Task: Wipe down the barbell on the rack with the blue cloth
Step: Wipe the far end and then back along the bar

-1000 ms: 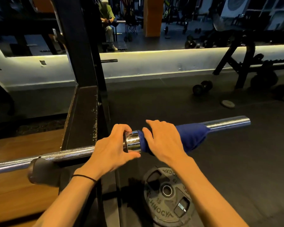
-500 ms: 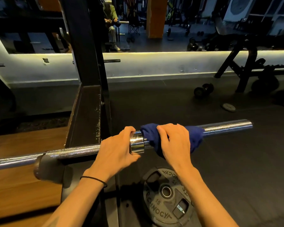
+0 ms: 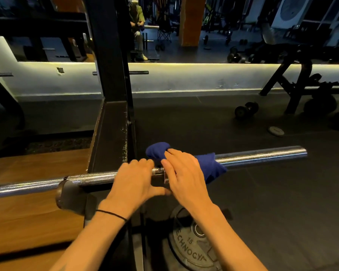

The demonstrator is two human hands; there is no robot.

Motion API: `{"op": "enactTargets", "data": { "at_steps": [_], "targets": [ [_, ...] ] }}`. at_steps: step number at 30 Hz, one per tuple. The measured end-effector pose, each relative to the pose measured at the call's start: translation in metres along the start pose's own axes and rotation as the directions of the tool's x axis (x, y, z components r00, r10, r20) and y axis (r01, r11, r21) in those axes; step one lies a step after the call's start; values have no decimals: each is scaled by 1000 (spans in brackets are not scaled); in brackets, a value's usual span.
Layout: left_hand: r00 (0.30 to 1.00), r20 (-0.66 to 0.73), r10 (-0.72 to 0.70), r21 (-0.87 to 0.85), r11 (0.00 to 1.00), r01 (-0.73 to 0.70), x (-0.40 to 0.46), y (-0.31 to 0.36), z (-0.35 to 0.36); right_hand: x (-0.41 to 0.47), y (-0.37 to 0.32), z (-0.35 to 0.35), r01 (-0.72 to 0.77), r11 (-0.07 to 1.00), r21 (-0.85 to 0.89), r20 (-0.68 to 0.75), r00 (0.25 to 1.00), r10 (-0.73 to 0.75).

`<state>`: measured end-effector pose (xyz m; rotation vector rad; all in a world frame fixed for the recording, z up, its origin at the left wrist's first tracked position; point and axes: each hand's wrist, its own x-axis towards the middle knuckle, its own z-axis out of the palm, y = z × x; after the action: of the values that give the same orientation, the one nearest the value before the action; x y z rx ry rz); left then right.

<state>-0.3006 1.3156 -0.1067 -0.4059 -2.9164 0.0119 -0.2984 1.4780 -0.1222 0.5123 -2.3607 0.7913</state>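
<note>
Since the earlier frame the blue cloth (image 3: 209, 165) is bunching up toward the collar, one end lifting above the barbell (image 3: 262, 156) at centre frame. The right hand (image 3: 184, 173) is pressing and curling over it on the sleeve, probably to scrub the collar joint. The left hand (image 3: 135, 178) is gripping the shaft just beside the rack upright (image 3: 110, 75), steadying the bar.
</note>
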Motion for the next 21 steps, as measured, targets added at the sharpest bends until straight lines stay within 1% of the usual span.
{"op": "enactTargets", "data": {
  "at_steps": [1,2,4,6,9,13,14,15,16,17,18,19,20,21],
  "targets": [
    [1000,-1,-12,20,1000,12,-4,-11,-2,-8,2,0,19,999,-29,-4,1000,-19],
    [999,-33,-11,16,1000,11,-7,-21,-3,-16,3,0,35,998,-44,4,999,-34],
    [994,-109,23,-64,998,-30,-13,-38,1,-34,4,0,64,996,-55,19,998,-63],
    [988,-146,49,-107,992,-65,-17,-41,5,-48,3,0,109,990,-88,28,994,-107],
    [975,-210,74,-50,995,-86,-19,-39,10,-50,0,1,152,978,-144,58,988,-145],
    [963,-257,79,1,997,-82,-21,-36,10,-6,-21,1,43,986,-162,137,990,-21],
    [963,-258,79,7,997,-80,-21,-35,10,10,-27,-2,14,979,-205,203,979,28],
    [964,-253,79,11,997,-79,-22,-33,9,25,-30,-5,-20,967,-252,314,944,102],
    [965,-250,76,11,997,-76,-22,-32,8,41,-32,-7,-62,957,-285,430,883,185],
    [968,-242,69,6,998,-69,-23,-31,7,55,-33,-7,-122,945,-303,533,801,273],
    [972,-228,56,2,998,-57,-24,-31,7,66,-32,-7,-186,931,-313,597,725,345],
    [976,-215,45,-2,999,-46,-24,-30,7,74,-32,-7,-243,914,-324,628,668,400],
    [976,-215,37,-5,999,-39,-25,-30,7,80,-34,-6,-283,900,-331,646,628,435],
    [976,-217,35,-6,999,-37,-24,-30,7,83,-36,-6,-302,893,-334,654,608,450]
  ]
}}
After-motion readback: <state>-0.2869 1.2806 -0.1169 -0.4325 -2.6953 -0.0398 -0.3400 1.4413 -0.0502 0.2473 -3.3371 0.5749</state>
